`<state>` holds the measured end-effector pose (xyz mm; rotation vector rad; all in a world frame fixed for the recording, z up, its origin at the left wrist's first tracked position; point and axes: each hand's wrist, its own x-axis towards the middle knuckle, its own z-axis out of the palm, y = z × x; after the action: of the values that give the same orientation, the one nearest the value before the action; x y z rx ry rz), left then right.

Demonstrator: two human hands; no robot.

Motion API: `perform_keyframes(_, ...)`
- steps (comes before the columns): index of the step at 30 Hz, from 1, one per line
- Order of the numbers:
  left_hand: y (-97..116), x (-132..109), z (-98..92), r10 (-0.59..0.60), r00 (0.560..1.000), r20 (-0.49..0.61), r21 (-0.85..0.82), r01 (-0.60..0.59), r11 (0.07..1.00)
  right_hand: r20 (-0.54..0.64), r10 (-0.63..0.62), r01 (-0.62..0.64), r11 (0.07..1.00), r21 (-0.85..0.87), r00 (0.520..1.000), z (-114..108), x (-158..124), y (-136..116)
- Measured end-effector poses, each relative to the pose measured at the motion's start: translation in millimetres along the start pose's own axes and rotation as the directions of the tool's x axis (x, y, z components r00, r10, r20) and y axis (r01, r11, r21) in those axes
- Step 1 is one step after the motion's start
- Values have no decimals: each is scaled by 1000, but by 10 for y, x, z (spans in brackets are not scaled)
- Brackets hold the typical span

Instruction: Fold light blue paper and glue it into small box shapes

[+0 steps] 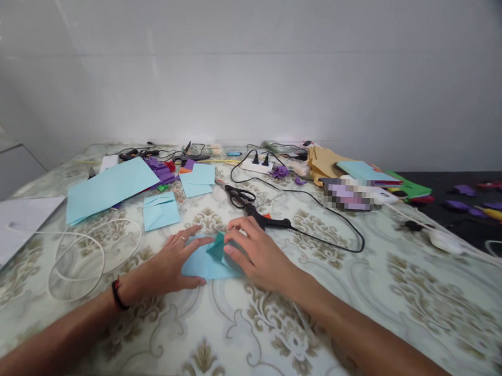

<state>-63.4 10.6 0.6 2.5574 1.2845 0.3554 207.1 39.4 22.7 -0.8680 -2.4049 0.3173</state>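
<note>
At the left of the patterned worktop (176,330), a large light-blue sheet (111,192) lies flat, with a small folded paper (162,214) to its right. Next comes the left hand (166,266), fingers spread wide and resting on a blue paper (213,270) that lies on the worktop between both hands. Black-handled scissors (240,197) lie beyond it. The right hand's (258,253) fingers curl at the paper's raised, darker flap—whether they pinch it, I cannot tell—and just behind sits a black glue gun (276,223).
</note>
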Motion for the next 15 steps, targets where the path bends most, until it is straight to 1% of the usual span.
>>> perform_keyframes(3, -12, -5, 15, 17, 1000, 9, 20, -17, 1000, -81, 15, -13, 1000, 18, 997, -75, 18, 26)
perform_keyframes(7, 5, -3, -14, 22, 1000, -13, 12, -21, 1000, -113, 22, -21, 1000, 10, 993, -102, 21, 68)
perform_keyframes(10, 45, 6, -101, 8, 997, -81, -22, -9, 1000, -127, 53, -61, 996, -58, 990, -89, 16, 112)
perform_keyframes(13, 83, 21, -207, -41, 982, -182, -72, 29, 997, -160, 101, -120, 986, -113, 982, -82, 10, 158)
perform_keyframes(15, 97, 35, -260, -76, 971, -225, -92, 57, 994, -175, 135, -158, 980, -123, 975, -86, 6, 177)
